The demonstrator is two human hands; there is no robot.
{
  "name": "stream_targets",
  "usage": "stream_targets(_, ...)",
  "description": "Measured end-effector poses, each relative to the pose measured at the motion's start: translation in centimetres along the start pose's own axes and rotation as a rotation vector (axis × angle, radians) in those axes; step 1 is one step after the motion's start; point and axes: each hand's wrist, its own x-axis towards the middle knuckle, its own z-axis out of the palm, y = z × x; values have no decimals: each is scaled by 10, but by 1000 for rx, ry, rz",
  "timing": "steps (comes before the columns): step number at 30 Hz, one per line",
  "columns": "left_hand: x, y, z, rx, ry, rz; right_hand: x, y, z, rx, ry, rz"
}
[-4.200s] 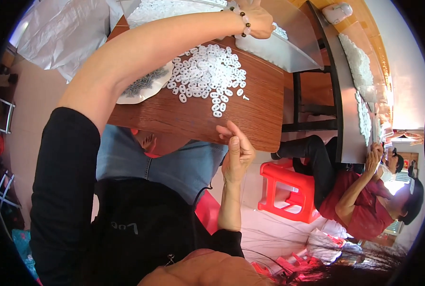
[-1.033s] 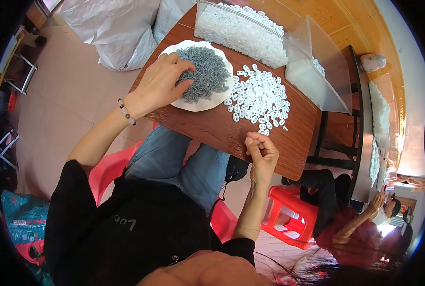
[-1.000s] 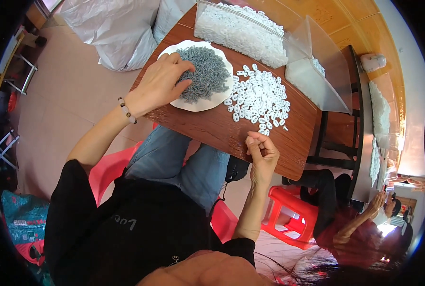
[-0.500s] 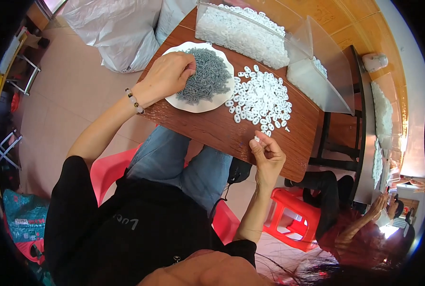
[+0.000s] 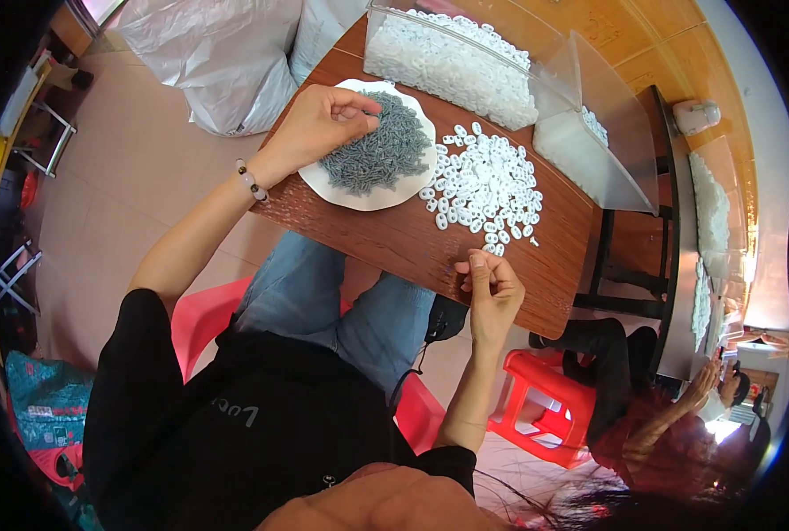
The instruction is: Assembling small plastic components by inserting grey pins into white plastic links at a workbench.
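Observation:
A white scalloped plate [image 5: 378, 199] holds a heap of small grey screw-like pieces [image 5: 381, 146]. Over the heap's left side is my left hand [image 5: 323, 126], thumb and index finger brought together; whatever lies between the tips is too small to make out. To the plate's right spreads a pile of small white oval pieces [image 5: 492, 181], each with two dark holes. Close to the table's front edge, below that pile, my right hand [image 5: 495, 288] is closed in a pinch, its fingers curled. What it holds, if anything, is hidden by the fingers.
Clear bins of white pieces [image 5: 447, 66] stand along the far edge of the brown table [image 5: 536, 288]. A second clear bin [image 5: 580, 159] is at its right corner. Big white sacks [image 5: 213, 62] stand at the far left. A red stool [image 5: 545, 407] and another person's legs [image 5: 611, 345] are at right.
My left hand has lifted slightly off the grey heap, fingers reaching further over it. My right hand has turned a little, and the white piece at its fingertips no longer shows.

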Motion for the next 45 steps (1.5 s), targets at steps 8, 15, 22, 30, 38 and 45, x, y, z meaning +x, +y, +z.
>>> stream_targets(8,-35,27,51,-474,-99,-290,-5,-12,8,-88,21,-190)
stream_targets(15,-79,21,116,-755,-226,-356,-16,-42,22,-423,98,-579)
stream_targets(22,-90,21,134,-947,-208,-461,-20,-40,22,-664,75,-753)
stream_targets(30,-93,13,130,-773,-254,-385,-22,-32,20,-652,4,-729)
stream_targets(38,-87,18,121,-606,-391,-390,-18,-31,17,-575,12,-763)
stream_targets(45,-96,17,130,-673,-299,-346,-19,-31,17,-581,21,-776)
